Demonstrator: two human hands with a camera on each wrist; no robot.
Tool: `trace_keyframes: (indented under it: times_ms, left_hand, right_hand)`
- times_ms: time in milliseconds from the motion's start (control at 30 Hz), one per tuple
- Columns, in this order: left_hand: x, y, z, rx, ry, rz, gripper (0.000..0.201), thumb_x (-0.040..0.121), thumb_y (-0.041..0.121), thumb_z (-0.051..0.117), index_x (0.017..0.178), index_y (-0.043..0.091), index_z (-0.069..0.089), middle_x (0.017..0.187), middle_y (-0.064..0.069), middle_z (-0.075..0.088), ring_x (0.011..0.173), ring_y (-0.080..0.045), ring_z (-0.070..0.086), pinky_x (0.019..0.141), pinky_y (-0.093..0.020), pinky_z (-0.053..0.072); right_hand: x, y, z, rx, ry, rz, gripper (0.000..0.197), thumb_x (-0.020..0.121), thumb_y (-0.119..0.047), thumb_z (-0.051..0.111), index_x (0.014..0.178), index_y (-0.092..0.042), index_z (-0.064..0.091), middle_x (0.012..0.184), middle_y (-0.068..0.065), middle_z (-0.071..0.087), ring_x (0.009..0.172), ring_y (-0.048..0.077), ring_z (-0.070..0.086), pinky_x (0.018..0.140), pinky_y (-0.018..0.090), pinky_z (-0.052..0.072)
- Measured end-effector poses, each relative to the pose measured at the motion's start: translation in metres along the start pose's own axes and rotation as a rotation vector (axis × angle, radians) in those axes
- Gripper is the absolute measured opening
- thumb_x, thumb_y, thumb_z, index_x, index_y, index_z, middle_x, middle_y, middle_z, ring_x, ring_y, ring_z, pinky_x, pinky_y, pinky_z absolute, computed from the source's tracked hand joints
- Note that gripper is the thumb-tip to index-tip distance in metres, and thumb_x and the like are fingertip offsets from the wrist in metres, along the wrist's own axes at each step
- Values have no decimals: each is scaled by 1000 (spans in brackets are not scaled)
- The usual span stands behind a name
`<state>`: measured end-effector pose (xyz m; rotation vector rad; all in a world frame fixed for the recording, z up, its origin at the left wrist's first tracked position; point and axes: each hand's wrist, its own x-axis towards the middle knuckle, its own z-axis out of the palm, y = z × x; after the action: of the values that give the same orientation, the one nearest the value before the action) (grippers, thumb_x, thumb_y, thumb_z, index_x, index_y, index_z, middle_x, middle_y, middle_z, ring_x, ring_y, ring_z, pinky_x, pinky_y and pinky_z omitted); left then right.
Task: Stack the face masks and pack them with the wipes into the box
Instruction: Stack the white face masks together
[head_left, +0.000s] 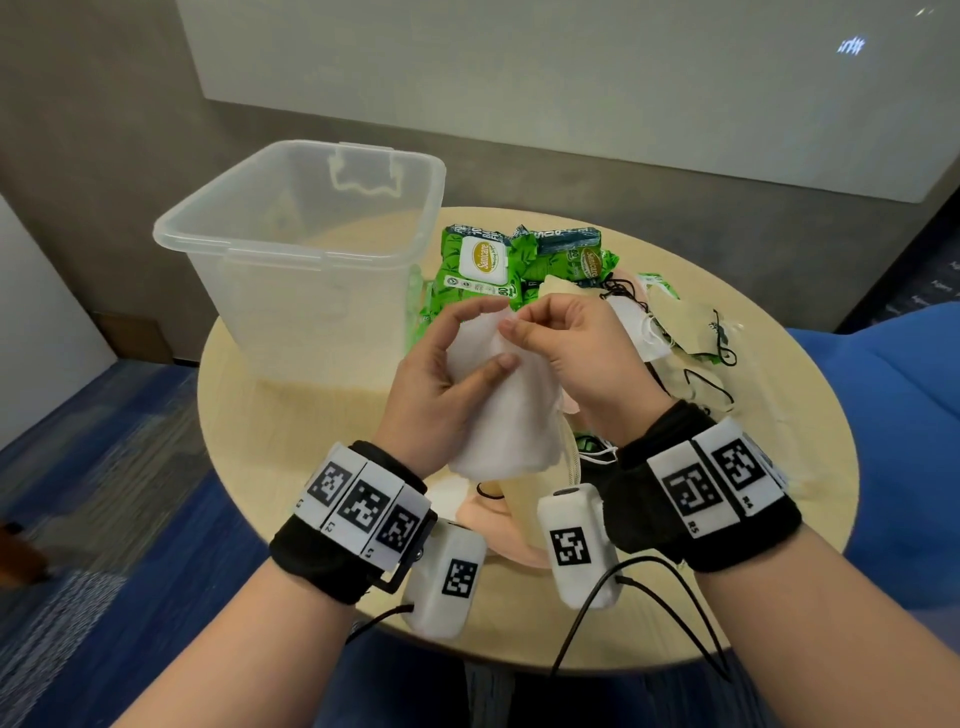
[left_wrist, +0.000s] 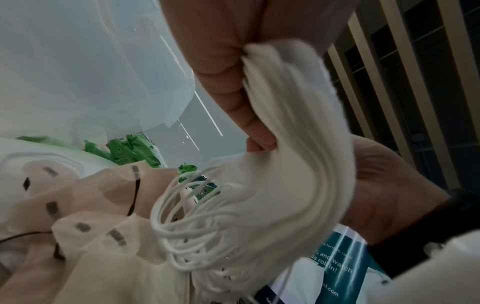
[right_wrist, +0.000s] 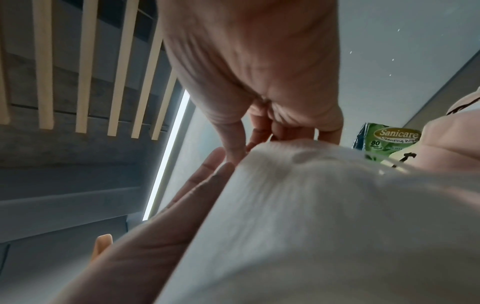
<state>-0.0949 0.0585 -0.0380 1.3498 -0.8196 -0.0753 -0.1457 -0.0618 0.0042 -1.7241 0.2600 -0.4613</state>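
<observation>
Both hands hold a stack of white face masks above the middle of the round table. My left hand cups the stack from the left, thumb across its front. My right hand pinches the stack's top edge. The left wrist view shows the stack fanned, its white ear loops hanging. In the right wrist view the stack fills the lower frame. Green wipes packs lie behind the hands. A clear plastic box stands open at the left.
Loose beige and white masks with black ear loops lie tangled at the right of the table. Pink and beige masks lie under my wrists near the front edge. A blue seat is at the right.
</observation>
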Motion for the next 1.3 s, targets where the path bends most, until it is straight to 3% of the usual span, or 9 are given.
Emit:
trace_keyframes:
  times_ms: [200,333,433,567,833,933,1000,1100,1300]
  left_hand:
    - [4,1,-10,-7,36,12,17,77,15,64,89,27,63,88,24,66,92,3,58,83,-15,45]
    - [7,2,-14,-37,87,9,18,79,5,66,81,23,63,80,23,66,81,4,59,75,-13,47]
    - [6,3,-10,-63,57,-4,24,83,-3,63,79,20,65,75,20,68,76,6,58,72,-10,45]
    - [6,2,-8,-103,27,-32,24,75,8,67,70,31,74,72,14,70,74,2,62,75,-12,47]
    - [6,6,-9,-42,46,-34,21,84,-3,61,79,17,67,74,18,69,77,5,59,73,-9,45]
    - [4,6,-11,-118,44,-65,22,87,-2,57,81,17,67,79,14,68,80,0,61,70,-13,48]
    - [2,3,-12,-221,54,-116,27,85,2,58,77,24,71,80,10,68,77,-7,63,65,-18,51]
    - [-2,0,-4,-261,91,-175,33,84,2,57,75,28,75,75,3,65,71,-14,58,64,-21,53]
    - [5,7,4,-243,40,-231,28,89,-4,50,90,15,71,72,6,70,67,-6,63,64,-17,52]
  right_hand:
    - [1,4,-7,-191,-49,-76,24,80,-18,71,94,-18,51,69,3,51,63,12,46,62,25,37]
    - [4,4,-18,-281,-192,-8,23,75,-20,76,89,-15,59,79,10,62,73,19,58,68,39,47]
    - [2,0,-18,-268,-211,-37,16,75,-16,75,77,-4,64,71,9,55,66,14,49,61,30,37]
    - [0,1,-17,-282,-214,-47,17,76,-18,75,76,-6,63,60,-1,48,47,-2,40,43,12,29]
    - [-3,3,-20,-198,-289,-1,18,78,-2,69,92,8,65,85,17,66,78,21,59,72,33,47]
    - [-5,4,-21,-154,-220,-2,18,81,-4,67,93,9,64,81,16,66,65,12,60,59,22,47]
    - [-7,5,-21,-40,-115,34,16,85,-5,63,97,5,62,66,3,65,46,3,54,44,14,40]
    - [-10,13,-15,145,-3,93,17,93,-12,54,107,-3,56,51,-7,58,35,2,47,32,14,31]
    - [-25,23,9,341,-83,112,21,97,-7,43,117,-6,48,80,10,61,38,7,53,33,17,40]
